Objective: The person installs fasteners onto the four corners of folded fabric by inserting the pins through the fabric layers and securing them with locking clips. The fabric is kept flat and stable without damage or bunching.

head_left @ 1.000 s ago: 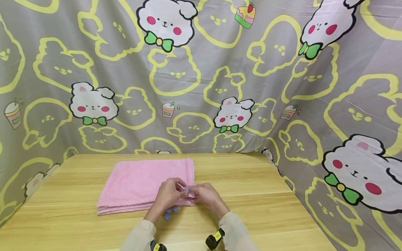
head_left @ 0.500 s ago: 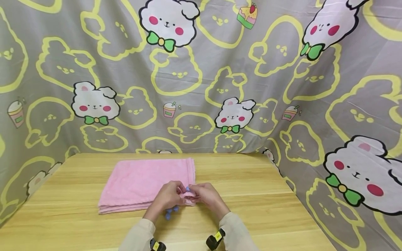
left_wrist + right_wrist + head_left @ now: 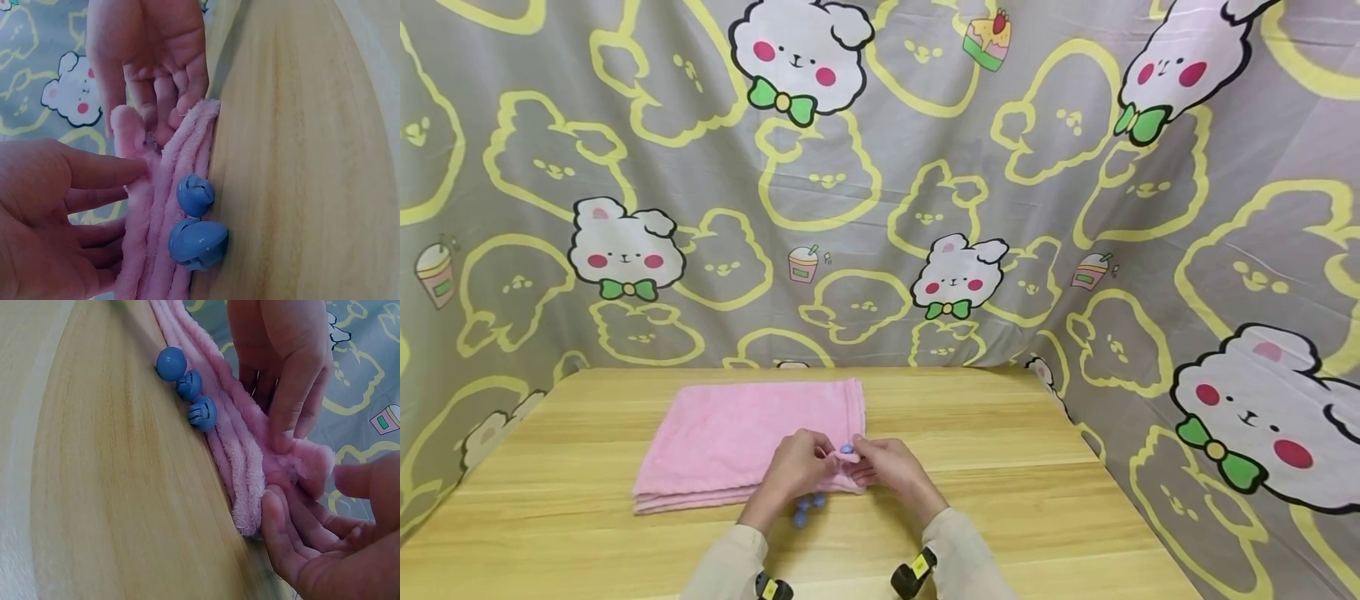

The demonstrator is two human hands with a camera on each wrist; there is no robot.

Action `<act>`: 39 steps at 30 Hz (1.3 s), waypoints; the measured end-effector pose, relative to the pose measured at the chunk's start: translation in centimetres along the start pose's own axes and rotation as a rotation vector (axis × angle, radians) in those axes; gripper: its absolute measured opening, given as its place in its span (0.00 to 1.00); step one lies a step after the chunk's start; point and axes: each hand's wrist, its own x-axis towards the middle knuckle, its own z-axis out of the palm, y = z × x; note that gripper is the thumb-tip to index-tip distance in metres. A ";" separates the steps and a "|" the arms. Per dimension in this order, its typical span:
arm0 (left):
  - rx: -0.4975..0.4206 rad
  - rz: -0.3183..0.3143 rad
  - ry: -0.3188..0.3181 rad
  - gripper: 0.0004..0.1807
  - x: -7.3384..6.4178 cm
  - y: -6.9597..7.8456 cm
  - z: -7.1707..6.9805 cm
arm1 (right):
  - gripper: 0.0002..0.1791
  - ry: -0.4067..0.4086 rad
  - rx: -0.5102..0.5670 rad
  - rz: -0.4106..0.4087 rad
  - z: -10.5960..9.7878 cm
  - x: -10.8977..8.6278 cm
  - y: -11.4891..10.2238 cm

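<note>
Probably floppy, this plush blanket (image 3: pixel 730 435) suits corner holds: my left hand (image 3: pixel 797 464) and right hand (image 3: pixel 891 469) grip it there.

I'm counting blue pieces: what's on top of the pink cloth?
One blue piece shows at the raised edge of the pink cloth, between the left hand and right hand. What the hands cover is hidden.

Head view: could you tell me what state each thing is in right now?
Pink cloth: folded, near right corner raised
Blue round piece: at the raised corner, between the hands
Loose blue pieces: lying on the table
Left hand: pinching the cloth
Right hand: fingers curled at the raised corner
Patterned curtain: hanging, lightly wrinkled
</note>
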 end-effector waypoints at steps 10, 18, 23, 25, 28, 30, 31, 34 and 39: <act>-0.037 -0.027 0.191 0.02 0.8 -0.4 -1.7 | 0.28 -0.008 0.002 0.028 0.1 0.0 0.1; -0.062 -0.124 0.313 0.07 1.4 -2.7 -4.4 | 0.16 0.003 -0.003 0.043 0.3 0.0 -0.1; -0.059 -0.158 0.349 0.10 1.2 -4.4 -5.6 | 0.15 0.000 -0.013 0.040 0.3 0.0 -0.1; -0.062 -0.182 0.350 0.11 1.1 -5.2 -6.0 | 0.15 -0.003 -0.014 0.039 0.3 0.0 -0.1; -0.067 -0.219 0.342 0.12 0.9 -6.3 -6.6 | 0.15 -0.006 -0.017 0.036 0.3 0.1 -0.1; -0.053 -0.235 0.324 0.12 0.8 -7.0 -6.8 | 0.15 -0.004 -0.020 0.036 0.3 0.1 -0.1; -0.043 -0.237 0.312 0.12 0.7 -7.3 -6.8 | 0.15 -0.002 -0.025 0.033 0.3 0.1 -0.1; 0.005 -0.240 0.277 0.12 0.5 -8.1 -6.9 | 0.15 0.007 -0.047 0.033 0.4 0.2 0.0; 0.038 -0.244 0.253 0.11 0.5 -8.6 -6.8 | 0.15 0.023 -0.087 0.029 0.4 0.3 0.1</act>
